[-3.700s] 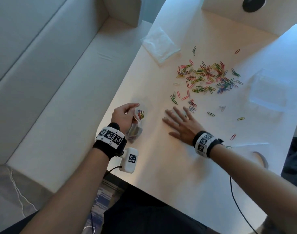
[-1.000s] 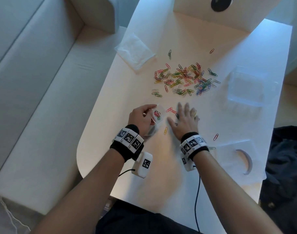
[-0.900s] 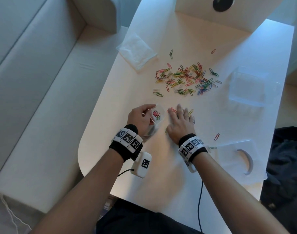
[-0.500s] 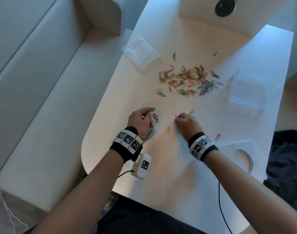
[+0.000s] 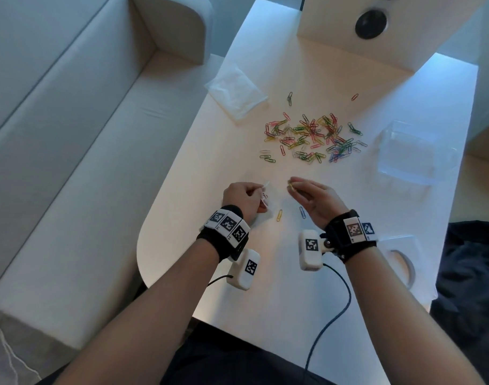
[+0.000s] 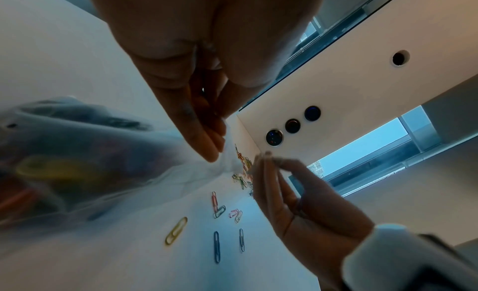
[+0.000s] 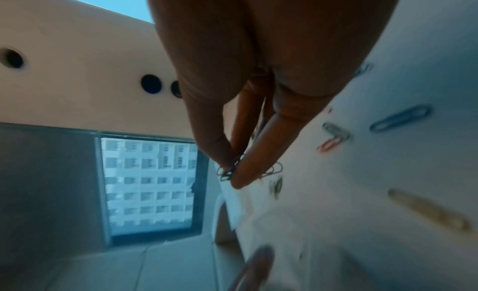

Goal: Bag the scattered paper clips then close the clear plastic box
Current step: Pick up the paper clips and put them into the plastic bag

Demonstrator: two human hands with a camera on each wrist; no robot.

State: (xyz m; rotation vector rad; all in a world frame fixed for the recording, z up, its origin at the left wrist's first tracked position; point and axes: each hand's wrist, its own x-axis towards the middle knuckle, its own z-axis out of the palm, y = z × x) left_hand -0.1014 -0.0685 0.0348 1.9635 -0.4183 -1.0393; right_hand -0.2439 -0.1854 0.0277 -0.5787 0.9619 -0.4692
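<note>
My left hand pinches the rim of a small clear plastic bag that holds a few coloured clips, just above the white table. My right hand is lifted beside it and pinches a few paper clips between thumb and fingertips. A yellow clip and a blue clip lie under the hands. The main scatter of coloured paper clips lies farther back. The clear plastic box stands open at the right, its lid flat near my right wrist.
A folded clear bag or tissue lies at the table's far left. A white panel with a round black hole stands at the back. A pale sofa runs along the left. A cable trails from my right wrist.
My right hand went from flat on the table to curled, gathered clips, and has now lifted with them pinched, turning toward the bag. The left hand kept holding the bag.
</note>
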